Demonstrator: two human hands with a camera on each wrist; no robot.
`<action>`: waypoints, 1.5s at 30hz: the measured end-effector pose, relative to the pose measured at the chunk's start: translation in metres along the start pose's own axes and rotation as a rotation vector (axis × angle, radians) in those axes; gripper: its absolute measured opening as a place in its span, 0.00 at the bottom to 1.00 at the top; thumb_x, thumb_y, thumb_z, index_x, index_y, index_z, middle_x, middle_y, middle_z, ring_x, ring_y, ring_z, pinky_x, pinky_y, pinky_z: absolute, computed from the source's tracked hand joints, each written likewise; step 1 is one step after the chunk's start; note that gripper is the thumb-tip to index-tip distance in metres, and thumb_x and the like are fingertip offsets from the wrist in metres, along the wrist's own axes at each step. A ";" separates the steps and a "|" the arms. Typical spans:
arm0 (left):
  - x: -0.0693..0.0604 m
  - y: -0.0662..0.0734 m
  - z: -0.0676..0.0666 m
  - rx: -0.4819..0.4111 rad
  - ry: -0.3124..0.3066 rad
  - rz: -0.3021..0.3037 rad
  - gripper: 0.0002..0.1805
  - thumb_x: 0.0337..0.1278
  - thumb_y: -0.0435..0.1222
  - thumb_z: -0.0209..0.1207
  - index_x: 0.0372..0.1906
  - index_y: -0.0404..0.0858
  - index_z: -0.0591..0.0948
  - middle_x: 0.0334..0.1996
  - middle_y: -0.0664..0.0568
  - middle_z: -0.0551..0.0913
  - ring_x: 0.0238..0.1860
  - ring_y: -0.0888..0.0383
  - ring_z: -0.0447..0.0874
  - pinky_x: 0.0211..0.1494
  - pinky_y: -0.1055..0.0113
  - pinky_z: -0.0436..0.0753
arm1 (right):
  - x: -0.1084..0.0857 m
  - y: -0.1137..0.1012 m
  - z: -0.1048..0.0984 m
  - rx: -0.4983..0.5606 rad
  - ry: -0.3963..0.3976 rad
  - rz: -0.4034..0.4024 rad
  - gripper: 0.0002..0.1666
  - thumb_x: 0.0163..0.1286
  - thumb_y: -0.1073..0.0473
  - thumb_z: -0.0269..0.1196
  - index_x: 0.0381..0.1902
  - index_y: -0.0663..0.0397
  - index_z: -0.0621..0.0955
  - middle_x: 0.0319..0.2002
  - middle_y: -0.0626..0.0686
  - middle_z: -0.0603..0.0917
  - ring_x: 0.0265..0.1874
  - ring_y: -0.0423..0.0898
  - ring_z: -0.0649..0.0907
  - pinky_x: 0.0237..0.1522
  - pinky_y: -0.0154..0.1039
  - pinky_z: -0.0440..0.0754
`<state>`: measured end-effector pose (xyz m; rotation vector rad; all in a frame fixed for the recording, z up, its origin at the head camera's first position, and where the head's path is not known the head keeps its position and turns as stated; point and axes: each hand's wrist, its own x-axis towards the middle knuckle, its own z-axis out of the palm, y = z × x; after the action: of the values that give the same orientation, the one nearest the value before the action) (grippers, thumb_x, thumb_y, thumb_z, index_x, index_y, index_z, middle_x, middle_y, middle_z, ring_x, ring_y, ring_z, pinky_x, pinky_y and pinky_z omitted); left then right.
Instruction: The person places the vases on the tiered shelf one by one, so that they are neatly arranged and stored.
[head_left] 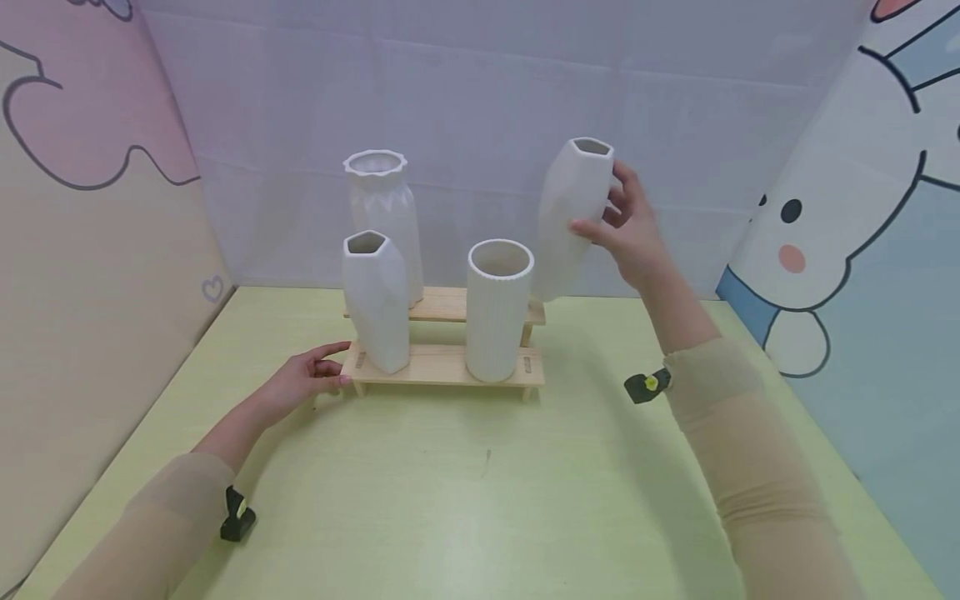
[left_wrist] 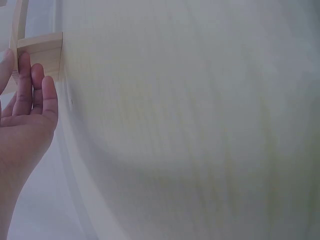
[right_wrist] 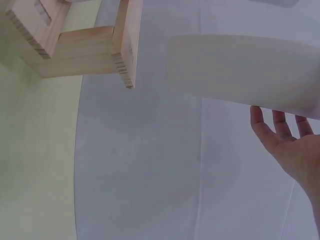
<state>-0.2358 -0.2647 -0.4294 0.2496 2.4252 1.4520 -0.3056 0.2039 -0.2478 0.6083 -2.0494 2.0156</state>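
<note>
My right hand (head_left: 633,229) grips a white faceted vase (head_left: 573,212), thumb on the near side and fingers behind it. The vase leans slightly; in the right wrist view its base (right_wrist: 175,65) hangs apart from the upper board of a two-step wooden stand (head_left: 442,362). At the left end of the stand's lower board, my left hand (head_left: 303,379) pinches the edge between thumb and fingers. That lower board carries a faceted vase (head_left: 375,308) on the left and a ribbed cylindrical vase (head_left: 498,321) on the right. A ruffle-rimmed vase (head_left: 386,217) stands on the upper board's left.
The stand sits on a pale yellow-green table (head_left: 480,492). Behind it rises a whitish cloth backdrop (head_left: 465,92). Panels with cartoon drawings flank the table, a pink and cream left panel (head_left: 90,250) and a blue right panel (head_left: 892,350).
</note>
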 end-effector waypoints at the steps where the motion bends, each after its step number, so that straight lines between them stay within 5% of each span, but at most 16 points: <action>1: 0.000 0.000 0.000 -0.003 0.002 -0.003 0.42 0.56 0.47 0.63 0.72 0.44 0.58 0.47 0.44 0.80 0.45 0.56 0.80 0.50 0.64 0.78 | 0.001 0.000 0.003 0.001 -0.004 0.002 0.46 0.53 0.70 0.69 0.66 0.34 0.64 0.61 0.56 0.71 0.55 0.54 0.74 0.50 0.44 0.79; 24: -0.001 0.002 0.001 -0.005 0.008 -0.009 0.42 0.55 0.48 0.64 0.72 0.45 0.58 0.47 0.44 0.80 0.43 0.58 0.80 0.47 0.69 0.77 | 0.021 0.022 0.050 -0.017 -0.106 0.056 0.47 0.56 0.65 0.68 0.68 0.34 0.61 0.63 0.55 0.69 0.57 0.54 0.74 0.54 0.50 0.77; 45: -0.003 0.003 0.000 -0.036 -0.001 0.008 0.41 0.57 0.45 0.63 0.72 0.43 0.58 0.47 0.44 0.80 0.46 0.53 0.80 0.48 0.67 0.77 | 0.012 0.003 0.069 -0.133 -0.171 0.097 0.48 0.56 0.62 0.67 0.71 0.41 0.56 0.66 0.57 0.66 0.60 0.56 0.72 0.60 0.55 0.71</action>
<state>-0.2333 -0.2639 -0.4266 0.2514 2.3973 1.4977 -0.3084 0.1336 -0.2489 0.6892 -2.3327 1.9176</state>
